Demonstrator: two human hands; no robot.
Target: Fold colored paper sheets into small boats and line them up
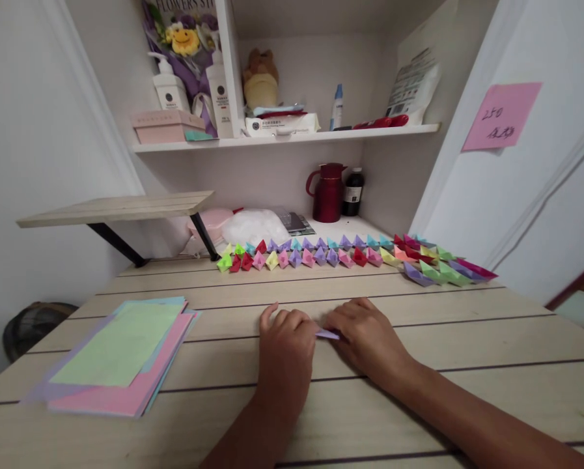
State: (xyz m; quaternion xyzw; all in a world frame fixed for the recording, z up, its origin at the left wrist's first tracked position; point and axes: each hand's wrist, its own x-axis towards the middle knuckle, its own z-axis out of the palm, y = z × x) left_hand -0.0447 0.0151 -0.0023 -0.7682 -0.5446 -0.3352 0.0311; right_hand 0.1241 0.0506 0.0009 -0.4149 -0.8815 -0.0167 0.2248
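**Both hands down on one little purple fold**

Head cam view, the only one we've got. Our left hand point(284, 348) and our right hand point(367, 335) sit close together on the wooden table point(443, 397), with the fingers curled in tight. A purple paper piece point(327, 334) pokes out right between them. Both sets of fingertips are closed down on it, pinning it to the table. Most of it is hidden under the fingers, so we can't tell its shape.

Well off to the left of the left fingers lies a stack of coloured sheets point(120, 355), light green on top with pink and lilac underneath. Straight ahead past the fingertips, well apart from them, runs a row of small folded paper boats point(311, 255) in mixed colours. Ahead and to the right of the right fingers there's a looser bunch of bigger boats point(441, 267). Far beyond all that, at the back wall, a red jug point(328, 192) and a dark bottle point(353, 191) stand just beside each other.
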